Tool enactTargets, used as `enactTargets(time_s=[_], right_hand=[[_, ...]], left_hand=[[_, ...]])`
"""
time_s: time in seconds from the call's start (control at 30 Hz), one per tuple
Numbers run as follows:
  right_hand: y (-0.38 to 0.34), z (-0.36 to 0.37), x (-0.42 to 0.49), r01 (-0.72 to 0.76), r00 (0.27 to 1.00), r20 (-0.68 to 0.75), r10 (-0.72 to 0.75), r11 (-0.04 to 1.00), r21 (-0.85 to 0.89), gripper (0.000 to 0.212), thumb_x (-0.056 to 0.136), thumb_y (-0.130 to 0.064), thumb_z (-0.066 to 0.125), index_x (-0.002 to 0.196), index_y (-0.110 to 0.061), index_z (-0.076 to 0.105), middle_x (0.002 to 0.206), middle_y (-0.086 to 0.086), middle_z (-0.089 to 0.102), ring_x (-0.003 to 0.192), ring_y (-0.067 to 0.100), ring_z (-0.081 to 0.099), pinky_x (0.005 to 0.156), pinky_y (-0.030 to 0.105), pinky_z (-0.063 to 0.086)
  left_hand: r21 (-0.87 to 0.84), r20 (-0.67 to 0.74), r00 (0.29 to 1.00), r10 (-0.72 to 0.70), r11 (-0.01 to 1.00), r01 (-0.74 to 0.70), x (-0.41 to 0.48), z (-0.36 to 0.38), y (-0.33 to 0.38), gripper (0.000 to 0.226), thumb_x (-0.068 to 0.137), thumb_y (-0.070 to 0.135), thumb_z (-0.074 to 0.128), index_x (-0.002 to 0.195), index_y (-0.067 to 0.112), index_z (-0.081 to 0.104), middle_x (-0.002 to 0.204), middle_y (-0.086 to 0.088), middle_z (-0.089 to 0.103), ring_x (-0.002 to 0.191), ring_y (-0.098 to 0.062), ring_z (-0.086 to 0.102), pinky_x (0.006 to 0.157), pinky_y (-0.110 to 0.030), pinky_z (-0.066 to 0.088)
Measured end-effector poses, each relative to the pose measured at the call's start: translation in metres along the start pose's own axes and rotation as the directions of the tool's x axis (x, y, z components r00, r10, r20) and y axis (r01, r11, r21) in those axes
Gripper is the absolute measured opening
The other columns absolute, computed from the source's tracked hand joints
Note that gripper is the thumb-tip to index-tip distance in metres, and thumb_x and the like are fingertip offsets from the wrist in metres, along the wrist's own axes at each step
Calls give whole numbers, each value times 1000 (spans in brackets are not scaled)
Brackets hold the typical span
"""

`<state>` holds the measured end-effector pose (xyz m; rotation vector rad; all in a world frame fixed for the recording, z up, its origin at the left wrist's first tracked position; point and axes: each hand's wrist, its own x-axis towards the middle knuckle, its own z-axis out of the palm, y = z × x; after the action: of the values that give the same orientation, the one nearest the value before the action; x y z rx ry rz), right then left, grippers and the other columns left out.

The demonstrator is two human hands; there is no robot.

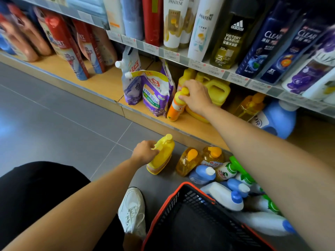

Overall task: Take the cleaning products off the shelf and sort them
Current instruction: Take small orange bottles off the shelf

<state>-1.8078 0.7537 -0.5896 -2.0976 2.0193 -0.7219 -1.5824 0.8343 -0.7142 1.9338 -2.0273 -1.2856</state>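
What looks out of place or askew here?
No spill or damage shows. The orange bottle on the bottom shelf tilts, its cap gripped by the right hand. On the floor beside the basket, white and blue bottles lie on their sides.

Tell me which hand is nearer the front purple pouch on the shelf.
Right. The right hand holds the orange bottle right beside the purple pouch; the left hand is lower, off the shelf, holding a yellow jug.
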Motion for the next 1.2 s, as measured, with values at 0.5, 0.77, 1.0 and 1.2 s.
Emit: enactTargets(time_s=[0.5,0.77,1.0,1.2], right_hand=[[-15,-154,-151,-19,991,-105,81,870,492,17,85,-20,79,94,-10,67,71,-3,57,63,13,55,59,35,53],[-14,-165,-252,-104,972,-149,180,905,413,24,85,-30,79,88,-10,66,59,0,51,55,7,41,55,28,38],[-1,-153,-295,-148,911,-274,309,863,483,31,84,-26,81,74,-4,61,57,12,55,56,28,48,54,42,45],[27,-179,-300,-162,981,56,183,636,754,16,80,-21,76,92,-13,69,83,10,71,74,15,60,64,30,54]], left_hand=[[-108,-243,688,684,685,-720,-102,-13,136,86,70,63,77,142,32,45,127,8,64,111,-9,63,92,-40,56],[-66,-125,659,742,656,-752,-152,42,135,60,67,72,73,110,34,55,96,7,75,89,-16,72,72,-43,56],[-88,76,586,807,591,-802,-169,64,142,47,68,50,89,95,29,57,77,12,68,76,-11,68,60,-29,51],[-602,449,460,766,640,-478,-181,60,159,33,77,5,85,106,9,69,101,-9,76,93,-24,75,81,-30,59]])
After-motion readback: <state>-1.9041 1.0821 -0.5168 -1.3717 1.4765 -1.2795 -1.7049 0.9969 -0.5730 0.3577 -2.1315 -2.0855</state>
